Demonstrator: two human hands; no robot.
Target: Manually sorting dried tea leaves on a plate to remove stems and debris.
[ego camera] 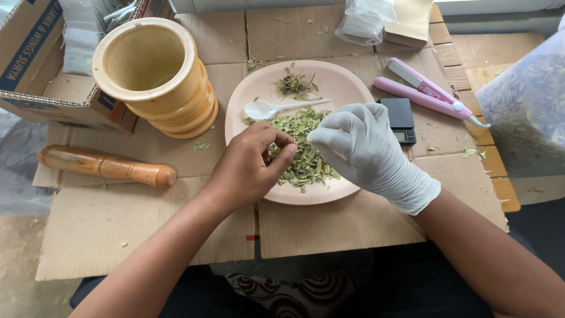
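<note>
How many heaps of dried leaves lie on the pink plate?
2. A large heap lies under both hands, at the middle of the pink plate; a small darker heap lies near its far rim, beyond the white spoon.

My work surface is flattened brown cardboard (329,227) laid in overlapping sheets, and at far right it gives way to a slatted wooden top (471,76) in pale planks. Beyond the cardboard's left edge I see grey, mottled floor covering (17,176), partly under clear plastic, with an open cardboard box (35,65) standing at far left. Soft, even daylight falls from the far side, where a pale ledge (500,15) runs along the top right.
</note>
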